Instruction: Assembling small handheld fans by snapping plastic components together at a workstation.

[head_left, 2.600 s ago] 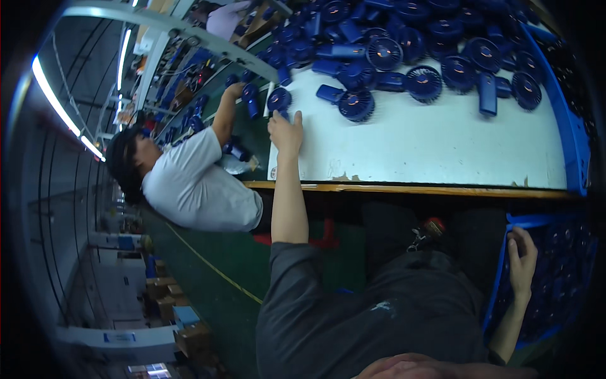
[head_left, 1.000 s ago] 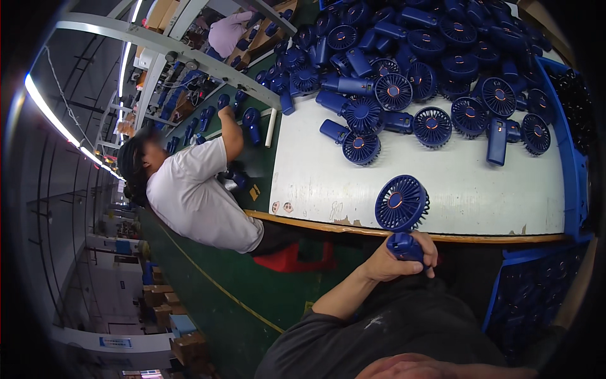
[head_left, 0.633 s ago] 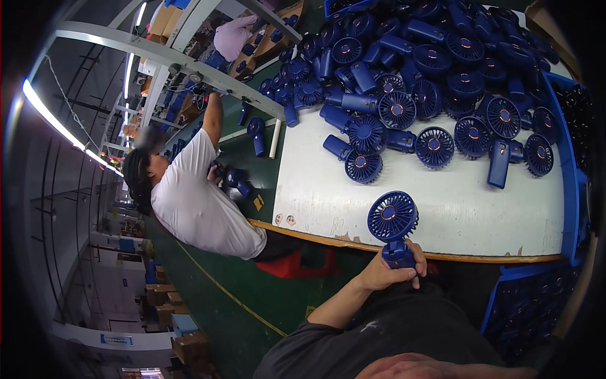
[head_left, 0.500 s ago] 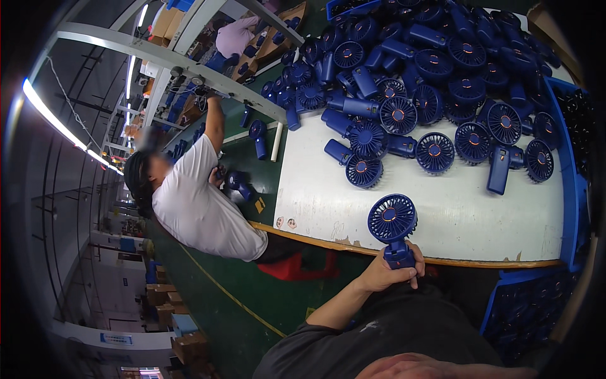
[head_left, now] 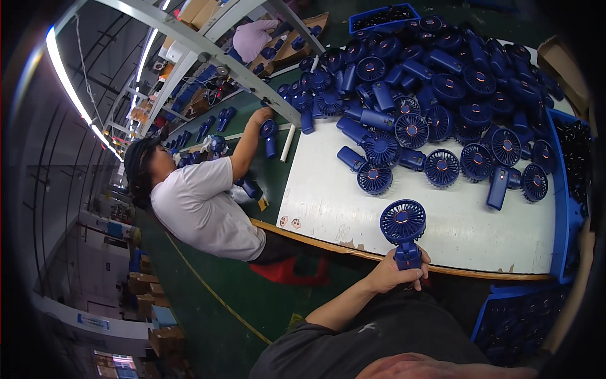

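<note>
My left hand point(head_left: 399, 273) is closed around the short handle of a dark blue handheld fan point(head_left: 403, 222). The fan's round grille faces up, over the front edge of the white table point(head_left: 341, 202). Its handle sits low in the fist, with the thumb across the front. A large pile of similar blue fans point(head_left: 442, 79) covers the far part of the table, and several lie loose nearer to me. My right hand does not show. At the right rim a tan strip point(head_left: 576, 278) is too dim to tell whether it is my forearm.
Blue bins of dark parts stand along the right side point(head_left: 571, 151), at lower right point(head_left: 517, 316) and behind the pile point(head_left: 385, 19). On the left, a co-worker in a white shirt point(head_left: 205, 202) reaches over a green bench point(head_left: 274, 170). A red stool point(head_left: 290, 270) is below.
The view has shifted slightly. The co-worker's reaching hand has come down and closer, beside a fan on the green bench. My left hand still holds its fan in nearly the same pose.
</note>
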`<state>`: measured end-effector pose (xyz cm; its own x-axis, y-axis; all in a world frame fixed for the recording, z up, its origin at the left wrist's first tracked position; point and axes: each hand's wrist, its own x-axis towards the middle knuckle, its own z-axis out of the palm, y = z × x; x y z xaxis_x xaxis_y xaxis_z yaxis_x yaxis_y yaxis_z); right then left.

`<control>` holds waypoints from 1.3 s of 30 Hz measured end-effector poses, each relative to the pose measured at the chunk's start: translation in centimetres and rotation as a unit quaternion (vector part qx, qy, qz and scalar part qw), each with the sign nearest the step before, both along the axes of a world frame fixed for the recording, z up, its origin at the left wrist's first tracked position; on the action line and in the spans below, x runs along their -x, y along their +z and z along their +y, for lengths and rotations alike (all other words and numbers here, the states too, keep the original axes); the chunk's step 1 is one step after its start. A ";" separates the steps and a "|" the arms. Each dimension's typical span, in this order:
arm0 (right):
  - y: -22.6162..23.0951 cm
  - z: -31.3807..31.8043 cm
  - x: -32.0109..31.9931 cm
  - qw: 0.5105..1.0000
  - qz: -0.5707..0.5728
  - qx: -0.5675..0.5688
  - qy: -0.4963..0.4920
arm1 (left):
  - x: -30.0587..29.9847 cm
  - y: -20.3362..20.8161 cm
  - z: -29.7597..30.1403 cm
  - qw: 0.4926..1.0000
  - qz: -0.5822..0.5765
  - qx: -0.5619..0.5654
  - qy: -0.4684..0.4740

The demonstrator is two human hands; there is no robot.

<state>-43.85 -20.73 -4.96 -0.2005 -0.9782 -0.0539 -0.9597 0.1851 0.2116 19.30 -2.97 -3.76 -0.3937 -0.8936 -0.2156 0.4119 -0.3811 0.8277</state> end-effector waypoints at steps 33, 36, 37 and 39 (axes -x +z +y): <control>-3.8 -1.6 0.3 0.940 -0.253 0.229 0.007 | 2.3 0.6 0.5 0.998 -0.057 -0.001 0.016; -4.4 -1.9 1.2 0.936 -0.253 0.242 0.019 | 2.5 0.7 0.4 0.998 -0.058 0.000 0.021; -4.4 -1.9 1.2 0.926 -0.288 0.245 0.011 | 2.5 0.5 0.5 0.998 -0.060 0.000 0.021; -3.9 -2.0 0.5 0.919 -0.316 0.237 0.014 | 2.4 0.5 0.4 0.997 -0.073 -0.003 0.024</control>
